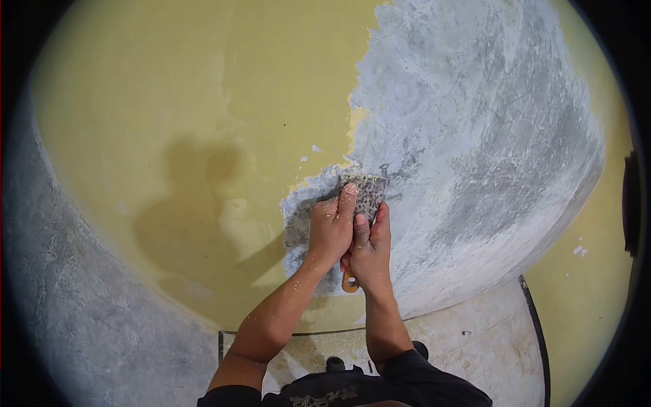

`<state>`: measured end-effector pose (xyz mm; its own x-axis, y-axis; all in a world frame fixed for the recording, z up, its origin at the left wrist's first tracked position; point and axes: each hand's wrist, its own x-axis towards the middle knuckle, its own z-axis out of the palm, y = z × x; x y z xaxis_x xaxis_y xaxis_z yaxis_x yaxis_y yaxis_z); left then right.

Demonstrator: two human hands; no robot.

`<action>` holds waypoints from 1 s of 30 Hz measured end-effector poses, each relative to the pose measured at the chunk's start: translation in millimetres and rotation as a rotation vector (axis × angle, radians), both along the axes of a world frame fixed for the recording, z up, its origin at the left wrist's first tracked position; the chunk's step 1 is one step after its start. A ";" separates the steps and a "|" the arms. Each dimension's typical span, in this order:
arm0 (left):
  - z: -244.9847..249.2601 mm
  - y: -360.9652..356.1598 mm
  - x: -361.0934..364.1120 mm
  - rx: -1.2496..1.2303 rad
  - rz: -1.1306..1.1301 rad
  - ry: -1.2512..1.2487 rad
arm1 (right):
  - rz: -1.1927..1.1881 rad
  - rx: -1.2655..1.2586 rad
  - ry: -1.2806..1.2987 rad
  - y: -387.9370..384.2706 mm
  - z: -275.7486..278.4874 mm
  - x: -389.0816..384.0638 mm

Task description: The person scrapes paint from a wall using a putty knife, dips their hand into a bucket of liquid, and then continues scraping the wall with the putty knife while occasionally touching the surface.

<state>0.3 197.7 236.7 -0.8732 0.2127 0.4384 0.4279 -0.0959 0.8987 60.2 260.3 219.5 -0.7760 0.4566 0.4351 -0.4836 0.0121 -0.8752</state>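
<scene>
A paint scraper (pixel 367 193) with a wide, speckled metal blade and an orange-brown handle end (pixel 350 283) is held against the wall. My left hand (pixel 331 230) grips it from the left, its thumb or finger stretched up along the blade. My right hand (pixel 370 251) wraps the handle and lower blade from the right. Both hands are closed on the same tool. Pale crumbs lie along the blade's top edge and on my forearms. The blade sits on grey bared wall (pixel 434 156), close beside the ragged edge of yellow paint (pixel 271 88).
Yellow paint covers the left wall, where my shadow falls. A grey surface (pixel 81 271) lies at lower left. Below is a pale floor (pixel 468 332) with a dark border strip (pixel 536 332) and small flakes. A dark object (pixel 631 203) stands at the far right edge.
</scene>
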 end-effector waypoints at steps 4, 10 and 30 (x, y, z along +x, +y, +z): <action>12.3 0.6 4.3 -0.014 0.016 0.056 | 0.114 -0.053 -0.052 2.7 19.2 4.6; -4.4 8.6 -8.5 -0.086 0.098 0.195 | 0.085 -0.040 -0.059 7.1 13.1 3.5; 34.1 12.6 16.0 -0.043 -0.059 -0.132 | 0.095 0.000 -0.085 21.7 30.0 9.6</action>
